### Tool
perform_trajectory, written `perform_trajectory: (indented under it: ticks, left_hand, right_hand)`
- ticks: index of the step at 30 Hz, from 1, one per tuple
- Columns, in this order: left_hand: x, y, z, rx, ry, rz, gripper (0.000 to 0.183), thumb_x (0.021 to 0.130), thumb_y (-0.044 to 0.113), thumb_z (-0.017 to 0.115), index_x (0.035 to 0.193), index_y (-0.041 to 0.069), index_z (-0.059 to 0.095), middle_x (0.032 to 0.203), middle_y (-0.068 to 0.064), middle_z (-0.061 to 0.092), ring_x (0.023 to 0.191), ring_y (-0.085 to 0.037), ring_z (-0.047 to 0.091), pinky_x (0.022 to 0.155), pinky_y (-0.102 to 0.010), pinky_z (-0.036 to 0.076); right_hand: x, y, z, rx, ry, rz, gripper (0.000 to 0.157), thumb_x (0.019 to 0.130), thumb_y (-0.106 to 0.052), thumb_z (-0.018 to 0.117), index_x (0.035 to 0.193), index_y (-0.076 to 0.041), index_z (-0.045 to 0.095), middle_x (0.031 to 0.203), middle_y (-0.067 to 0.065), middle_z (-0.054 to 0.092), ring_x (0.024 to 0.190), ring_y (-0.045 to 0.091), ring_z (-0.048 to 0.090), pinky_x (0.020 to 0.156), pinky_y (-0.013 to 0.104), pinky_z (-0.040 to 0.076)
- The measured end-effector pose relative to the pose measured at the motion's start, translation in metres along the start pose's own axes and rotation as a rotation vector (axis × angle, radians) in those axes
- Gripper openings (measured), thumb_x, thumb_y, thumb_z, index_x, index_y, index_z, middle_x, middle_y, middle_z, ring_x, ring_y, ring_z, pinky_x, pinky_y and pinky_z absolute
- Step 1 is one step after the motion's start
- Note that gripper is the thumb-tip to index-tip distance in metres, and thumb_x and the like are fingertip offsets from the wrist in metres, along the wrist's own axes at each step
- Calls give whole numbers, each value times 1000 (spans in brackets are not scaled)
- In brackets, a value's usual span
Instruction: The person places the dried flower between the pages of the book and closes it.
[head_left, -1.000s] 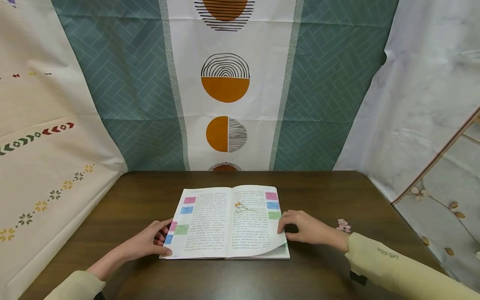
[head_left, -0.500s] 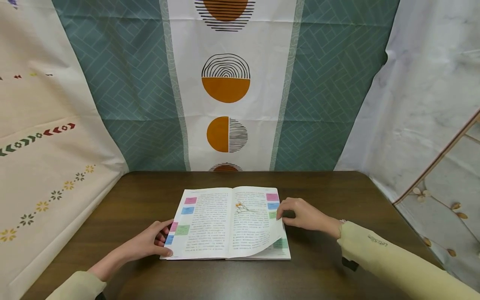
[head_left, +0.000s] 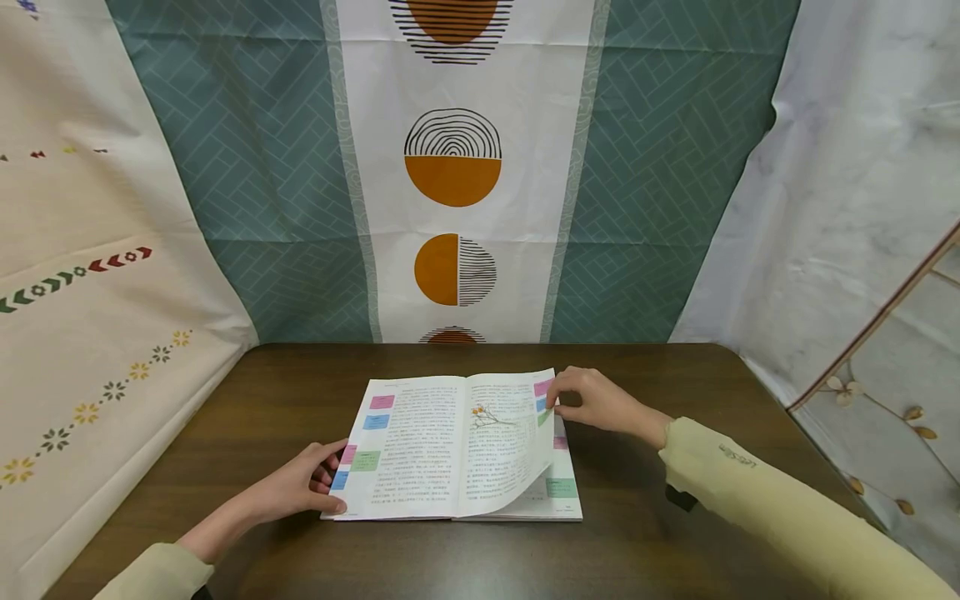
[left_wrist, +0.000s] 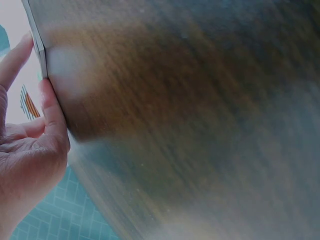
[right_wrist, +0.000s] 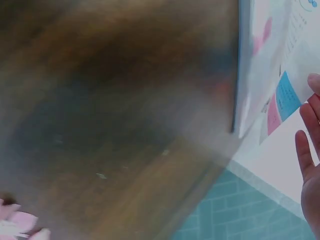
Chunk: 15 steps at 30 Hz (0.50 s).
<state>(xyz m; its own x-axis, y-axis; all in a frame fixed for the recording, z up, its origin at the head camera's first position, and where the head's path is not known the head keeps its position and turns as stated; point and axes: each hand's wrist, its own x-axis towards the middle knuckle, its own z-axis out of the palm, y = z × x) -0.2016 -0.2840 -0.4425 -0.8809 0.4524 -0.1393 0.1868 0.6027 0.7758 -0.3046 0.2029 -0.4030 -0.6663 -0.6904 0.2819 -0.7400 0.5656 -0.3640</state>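
An open book [head_left: 416, 454] lies on the table, its pages printed with text and marked by pink, blue and green blocks at the outer margins. My left hand [head_left: 303, 483] holds the book's left edge, thumb on the lower corner and other fingers at the side. With thumb and fingertips my right hand [head_left: 600, 404] pinches the outer edge of the right-hand page [head_left: 498, 471], which bears a small orange flower drawing. That page curls up, baring part of the sheet beneath with a green block [head_left: 560, 488]. In the right wrist view, a blue block [right_wrist: 287, 97] shows close to my fingertips.
The dark brown wooden table [head_left: 225, 442] has its far edge against a patterned teal and white cloth [head_left: 270, 167]. A pink flower-shaped thing [right_wrist: 17, 222] lies on the tabletop to the right of the book. Light cloths hang on both sides.
My right hand has slid up along the page's outer edge, away from me, and the page's lower corner has lifted further, baring more of the sheet below. My left hand has stayed put.
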Motion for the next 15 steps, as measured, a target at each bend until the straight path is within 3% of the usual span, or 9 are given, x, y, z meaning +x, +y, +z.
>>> perform_trajectory:
  ticks: [4, 15]
  left_hand:
    - [0, 1, 0, 4, 5, -2, 96, 79, 22, 83, 149, -11, 27, 113, -17, 38, 93, -18, 40, 73, -19, 41]
    - [0, -2, 1, 20, 11, -5, 95, 79, 23, 83, 149, -11, 29, 114, -16, 39, 93, -18, 42, 74, -18, 42]
  right_hand:
    - [10, -3, -6, -27, 45, -54, 19, 81, -5, 79, 92, -20, 73, 95, -8, 70, 92, 14, 59, 83, 33, 52]
    - [37, -20, -16, -37, 131, -171, 16, 84, -4, 75, 90, -18, 71, 95, -5, 70, 91, 14, 58, 79, 38, 52]
